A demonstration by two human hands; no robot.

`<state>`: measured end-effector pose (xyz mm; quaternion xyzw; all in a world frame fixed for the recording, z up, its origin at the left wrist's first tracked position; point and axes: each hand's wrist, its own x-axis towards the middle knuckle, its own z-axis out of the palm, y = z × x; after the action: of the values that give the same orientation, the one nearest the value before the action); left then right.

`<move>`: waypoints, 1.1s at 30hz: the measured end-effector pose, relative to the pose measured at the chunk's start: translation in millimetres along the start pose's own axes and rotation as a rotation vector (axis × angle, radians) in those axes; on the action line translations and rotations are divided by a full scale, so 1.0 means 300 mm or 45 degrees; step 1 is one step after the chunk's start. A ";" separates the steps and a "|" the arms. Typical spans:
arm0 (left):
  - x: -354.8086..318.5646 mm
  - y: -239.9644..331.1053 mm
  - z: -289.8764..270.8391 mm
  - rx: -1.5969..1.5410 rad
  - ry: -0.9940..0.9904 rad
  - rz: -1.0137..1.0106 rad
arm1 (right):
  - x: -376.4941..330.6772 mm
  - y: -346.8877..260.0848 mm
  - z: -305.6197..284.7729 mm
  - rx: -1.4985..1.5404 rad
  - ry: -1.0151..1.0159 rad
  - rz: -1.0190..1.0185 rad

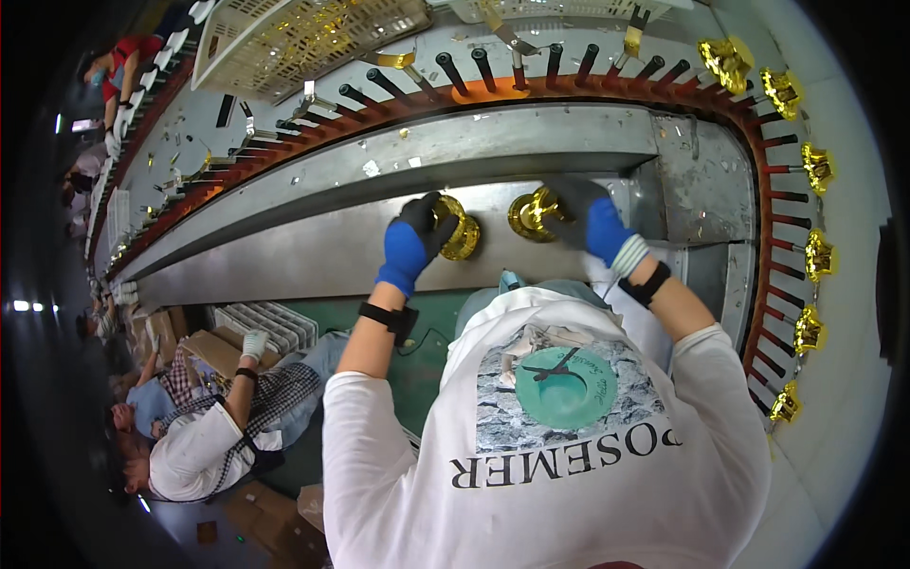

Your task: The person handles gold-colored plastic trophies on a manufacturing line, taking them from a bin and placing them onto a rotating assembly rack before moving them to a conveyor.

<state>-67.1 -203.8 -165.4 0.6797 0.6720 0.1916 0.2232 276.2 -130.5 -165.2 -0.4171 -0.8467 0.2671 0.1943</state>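
My left hand (417,235), in a blue and black glove, grips the edge of a shiny gold round flared part (462,233) with its fingers curled. My right hand (586,216), gloved alike and slightly blurred, has its fingers closed on a second gold flared part (527,216), which looks tilted. Both parts are at the smooth metal bench (332,248) in front of me, a short gap apart. What the parts belong to cannot be made out.
Beyond the bench, a rust-red conveyor track (398,112) with black upright pegs curves round to the right. Several gold pieces (817,254) ride on its right side. A perforated crate (294,43) stands behind it. At the left, co-workers (204,431) sit near cardboard boxes (213,349).
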 end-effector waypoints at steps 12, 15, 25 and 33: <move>0.044 0.155 0.033 0.288 0.195 0.277 | 0.038 -0.021 -0.212 -0.258 0.411 -0.193; 0.226 0.457 -0.142 -0.180 0.225 0.686 | 0.144 0.030 -0.581 -0.549 0.956 -0.204; 0.878 0.910 -0.067 -0.077 0.359 0.838 | 0.352 0.523 -0.864 -0.733 0.668 0.225; 0.741 0.775 -0.086 0.033 0.503 0.913 | 0.250 0.159 -0.729 -0.427 0.791 -0.269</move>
<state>116.1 19.9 -22.6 0.8238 0.4245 0.3756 0.0005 382.3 18.0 -15.5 -0.4146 -0.8178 -0.0364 0.3975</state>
